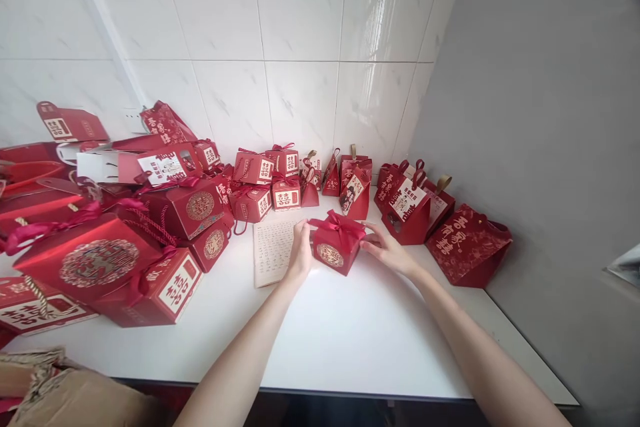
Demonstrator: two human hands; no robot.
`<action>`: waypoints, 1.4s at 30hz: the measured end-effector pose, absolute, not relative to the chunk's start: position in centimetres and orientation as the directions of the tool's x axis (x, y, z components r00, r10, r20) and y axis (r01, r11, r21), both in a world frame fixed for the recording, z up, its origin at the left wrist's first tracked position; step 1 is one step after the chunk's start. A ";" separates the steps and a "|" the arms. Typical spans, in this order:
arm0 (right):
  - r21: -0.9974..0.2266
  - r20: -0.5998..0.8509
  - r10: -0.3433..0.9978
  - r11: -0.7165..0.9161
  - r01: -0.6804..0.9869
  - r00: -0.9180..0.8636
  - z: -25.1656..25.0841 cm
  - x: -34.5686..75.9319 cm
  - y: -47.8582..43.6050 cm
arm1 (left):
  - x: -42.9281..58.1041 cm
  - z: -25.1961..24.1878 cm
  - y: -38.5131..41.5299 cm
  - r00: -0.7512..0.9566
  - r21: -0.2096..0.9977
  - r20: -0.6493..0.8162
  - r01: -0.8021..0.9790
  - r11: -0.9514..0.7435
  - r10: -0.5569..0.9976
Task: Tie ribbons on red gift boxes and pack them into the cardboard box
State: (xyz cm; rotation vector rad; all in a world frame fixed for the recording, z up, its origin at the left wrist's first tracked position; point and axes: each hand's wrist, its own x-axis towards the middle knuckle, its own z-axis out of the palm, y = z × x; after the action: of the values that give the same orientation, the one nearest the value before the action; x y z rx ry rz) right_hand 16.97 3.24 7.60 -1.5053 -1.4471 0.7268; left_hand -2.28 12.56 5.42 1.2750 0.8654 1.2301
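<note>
Red box (345, 256) at middle of desk (370, 333), between near and far edges, flanked by both hands. Left hand (301, 250): fingers bent, grasping its left side. Right hand (384, 245): fingers part-curled, grasping its right side. Bow (341, 225) uppermost; gold emblem (330, 255) faces near edge, slightly left. Long axis unclear.

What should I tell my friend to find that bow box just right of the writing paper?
Find the white table below the tiled wall. Near its middle, right of the handwritten sheet, is a red box topped with a bow. Unlike the other red boxes, it alone is between the left hand and right hand.
</note>
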 end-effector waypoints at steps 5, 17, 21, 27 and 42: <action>-0.838 0.288 0.863 0.017 0.546 0.415 7.2 16.5 3.8 | -2.9 6.8 12.2 0.186 0.979 0.159 -0.154 -0.131 0.970; -0.054 0.747 0.576 0.549 0.834 -0.331 9.3 11.4 1.4 | -3.8 9.1 9.9 0.403 0.908 0.418 -0.190 -0.373 0.814; -0.036 0.742 0.570 0.560 0.828 -0.353 8.5 10.4 1.8 | -3.5 8.8 9.5 0.369 0.859 0.500 -0.096 -0.503 0.783; -0.112 0.825 0.483 0.647 0.754 -0.293 8.5 10.1 1.2 | -2.8 8.5 9.7 0.313 0.725 0.632 0.085 -0.683 0.709; -0.704 0.177 0.980 0.062 0.708 0.089 11.7 13.9 0.2 | -3.8 10.2 9.7 0.616 0.845 0.404 0.033 -0.534 0.676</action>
State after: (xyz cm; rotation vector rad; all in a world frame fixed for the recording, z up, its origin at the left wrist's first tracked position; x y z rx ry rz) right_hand 13.95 0.16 11.75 -1.7039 -1.6773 0.5208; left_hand -3.84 9.68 10.21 1.9761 0.5604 0.9401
